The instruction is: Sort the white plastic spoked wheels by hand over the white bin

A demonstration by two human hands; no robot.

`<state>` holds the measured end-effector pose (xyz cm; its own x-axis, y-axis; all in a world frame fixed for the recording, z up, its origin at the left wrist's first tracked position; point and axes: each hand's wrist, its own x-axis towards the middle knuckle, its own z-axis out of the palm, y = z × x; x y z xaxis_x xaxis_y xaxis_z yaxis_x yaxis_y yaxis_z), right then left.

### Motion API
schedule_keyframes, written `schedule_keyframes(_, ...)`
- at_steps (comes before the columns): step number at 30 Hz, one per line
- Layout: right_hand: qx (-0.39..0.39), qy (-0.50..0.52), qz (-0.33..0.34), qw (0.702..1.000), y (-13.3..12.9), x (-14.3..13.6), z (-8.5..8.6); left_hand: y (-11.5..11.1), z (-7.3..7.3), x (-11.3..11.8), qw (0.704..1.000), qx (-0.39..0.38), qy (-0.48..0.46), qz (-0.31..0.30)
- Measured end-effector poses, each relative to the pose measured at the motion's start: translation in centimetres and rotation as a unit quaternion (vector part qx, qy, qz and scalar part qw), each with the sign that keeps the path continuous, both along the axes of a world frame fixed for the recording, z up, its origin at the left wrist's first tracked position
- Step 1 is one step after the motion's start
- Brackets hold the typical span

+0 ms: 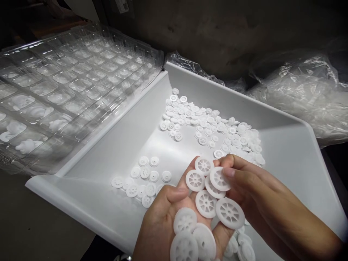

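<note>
Palm up over a light grey scoop-shaped tray [285,152], my left hand [159,221] is cupped around several white plastic gears [206,203]. They are round and spoked, some lying flat and some overlapping, and fine teeth show on one gear [185,220] near the wrist. My right hand [258,192] comes in from the right, its thumb on top of one white gear [219,178] at the fingertips of the left hand. The right fingers beneath that gear are partly hidden. Loose gears [154,176] lie on the tray floor beyond the left thumb.
A larger heap of small white gears [198,119] spreads along the tray's far side. To the left stands a clear plastic compartment tray [81,83], with white parts in its nearer pockets. A clear plastic bag [304,94] with pale contents sits at the right behind the tray wall.
</note>
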<state>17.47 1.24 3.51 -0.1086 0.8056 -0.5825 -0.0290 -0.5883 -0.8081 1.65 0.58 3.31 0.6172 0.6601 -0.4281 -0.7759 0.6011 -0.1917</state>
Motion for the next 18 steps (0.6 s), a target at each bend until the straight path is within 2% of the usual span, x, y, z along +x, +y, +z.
schedule_keyframes(12, -0.042, 0.011, -0.052, 0.998, 0.2, -0.8, 0.8, 0.0, 0.0, 0.0, 1.000, -0.010, 0.006, -0.004)
schedule_keyframes(18, -0.008, 0.003, -0.008, 1.000, 0.4, 0.2, -0.3, -0.2, -0.1, 0.1, 1.000, 0.019, 0.008, 0.010)
